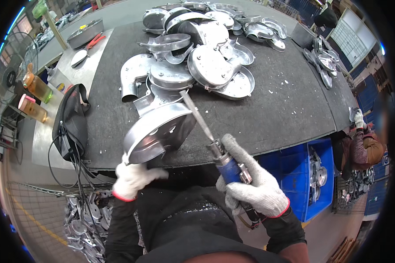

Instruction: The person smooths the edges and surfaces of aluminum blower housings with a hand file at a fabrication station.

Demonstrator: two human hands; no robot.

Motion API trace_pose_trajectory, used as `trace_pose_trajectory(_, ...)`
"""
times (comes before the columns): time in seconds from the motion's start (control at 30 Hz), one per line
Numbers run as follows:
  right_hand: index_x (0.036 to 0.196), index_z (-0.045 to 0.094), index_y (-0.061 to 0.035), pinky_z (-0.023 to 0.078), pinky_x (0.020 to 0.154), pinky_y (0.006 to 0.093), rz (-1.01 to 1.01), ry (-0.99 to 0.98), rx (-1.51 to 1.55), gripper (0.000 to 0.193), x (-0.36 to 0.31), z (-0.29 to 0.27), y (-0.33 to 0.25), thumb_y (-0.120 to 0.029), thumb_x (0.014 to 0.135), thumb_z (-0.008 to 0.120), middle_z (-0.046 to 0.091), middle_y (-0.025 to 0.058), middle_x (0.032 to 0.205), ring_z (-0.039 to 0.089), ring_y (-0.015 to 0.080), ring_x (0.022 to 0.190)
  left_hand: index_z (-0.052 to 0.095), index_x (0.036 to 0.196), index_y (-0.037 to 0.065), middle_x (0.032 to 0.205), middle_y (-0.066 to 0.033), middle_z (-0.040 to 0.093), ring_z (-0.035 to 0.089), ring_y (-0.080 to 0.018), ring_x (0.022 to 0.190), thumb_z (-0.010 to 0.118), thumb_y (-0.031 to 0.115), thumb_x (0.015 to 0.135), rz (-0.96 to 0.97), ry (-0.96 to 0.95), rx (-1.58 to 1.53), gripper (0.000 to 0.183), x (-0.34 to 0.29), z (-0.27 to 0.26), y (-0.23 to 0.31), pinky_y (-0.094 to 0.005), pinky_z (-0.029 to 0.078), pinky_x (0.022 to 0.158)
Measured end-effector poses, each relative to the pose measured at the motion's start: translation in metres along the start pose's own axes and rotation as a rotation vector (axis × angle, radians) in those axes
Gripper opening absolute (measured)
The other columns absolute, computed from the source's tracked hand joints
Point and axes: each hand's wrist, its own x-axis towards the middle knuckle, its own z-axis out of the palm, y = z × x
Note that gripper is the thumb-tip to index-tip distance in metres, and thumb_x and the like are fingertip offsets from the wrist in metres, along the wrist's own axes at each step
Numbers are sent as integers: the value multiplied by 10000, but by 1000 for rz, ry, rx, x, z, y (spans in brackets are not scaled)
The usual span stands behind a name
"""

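The right hand (255,188), in a white glove, is wrapped about the blue body of a power tool (229,170), its index finger laid along the front, presumably to steer the long flat blade (199,117). The left hand (134,179), also gloved, touches the near-left rim of a metal casing (156,131); its thumb stands clear, and whether the fingers close on the rim cannot be told. The casing lies tilted at the near edge of the desk (272,116), hollow side toward the person, probably so that its rim and inside stay within reach. The blade crosses in front of its right rim; contact cannot be judged. Beyond, similar parts form a pile (208,65), likely set back to leave working room. A blue bin (289,175) stands right, below desk height, holding more parts.
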Motion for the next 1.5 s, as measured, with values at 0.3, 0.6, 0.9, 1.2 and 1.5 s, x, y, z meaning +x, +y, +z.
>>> trace_pose_trajectory(0.3,1681,178,-239,597,579,286,-100,92,164,906,10,-28,43,-81,935,666,619,99,968,647,137,689,745,1100,35,1110,-161,753,727,-312,1036,759,-18,809,-304,433,-1070,296,21,19,15,-381,545,1006)
trace_pose_trajectory(0.6,1668,258,-232,583,631,262,209,246,-50,808,18,-32,101,-121,970,648,614,69,1044,631,89,740,760,991,5,929,-173,758,748,-298,824,792,35,759,183,111,-53,236,-8,-112,72,-358,586,701)
trace_pose_trajectory(0.9,1647,294,-208,543,893,450,-28,157,-668,718,19,-47,106,-363,1011,588,648,185,1088,698,384,978,734,1117,-60,1097,-192,752,737,-245,961,749,-94,811,-220,144,-166,309,-46,-85,60,-322,592,809)
trace_pose_trajectory(1.2,1641,237,-39,539,982,371,-141,-264,-382,690,18,-34,50,-143,1036,551,650,206,1328,695,334,1120,714,1140,-52,1177,-200,733,717,-267,1082,768,-44,856,-376,121,-304,289,-51,-81,28,-379,570,965)
trace_pose_trajectory(1.5,1648,268,-86,603,737,304,-262,-264,-532,696,23,-38,51,-85,1005,536,644,144,1391,693,144,697,730,1112,-92,1119,-200,754,739,-251,1038,758,-93,815,-314,189,-356,298,-42,-78,28,-350,589,920)
